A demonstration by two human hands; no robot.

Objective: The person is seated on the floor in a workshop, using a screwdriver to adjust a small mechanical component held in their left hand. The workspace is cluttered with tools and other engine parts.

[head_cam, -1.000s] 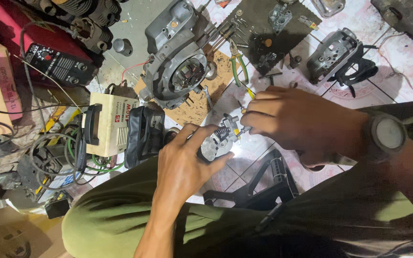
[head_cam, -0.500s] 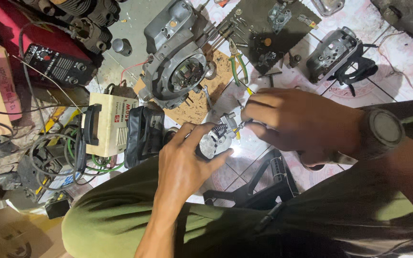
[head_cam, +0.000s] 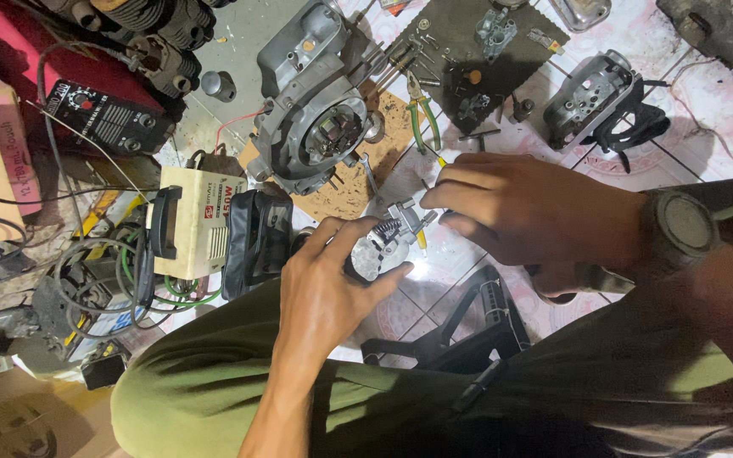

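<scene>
Just below the engine casing [head_cam: 316, 127], over the tiled floor, the left hand [head_cam: 324, 293] cradles a small metal carburettor [head_cam: 388, 242], fingers wrapped under it, seemingly to steady it; the right hand [head_cam: 536, 212] pinches narrowly at its top fitting; green-handled pliers [head_cam: 424, 114] lie right of the casing.

I see my left hand [head_cam: 332, 284] cupping a small grey metal carburettor part [head_cam: 386, 240], thumb and fingers wrapped round its lower side. My right hand [head_cam: 529, 214] comes in from the right, its fingers [head_cam: 447, 197] pinched at the part's upper end; a watch [head_cam: 680, 225] sits on that wrist. Beneath lies a tiled floor [head_cam: 723, 102]. Above my hands rests a grey engine casing [head_cam: 316, 127] on a cardboard sheet, with green-handled pliers [head_cam: 426, 114] just beside it. To the left stand a cream box-shaped unit [head_cam: 197, 222] and a black pouch [head_cam: 256, 240], touching each other.
</scene>
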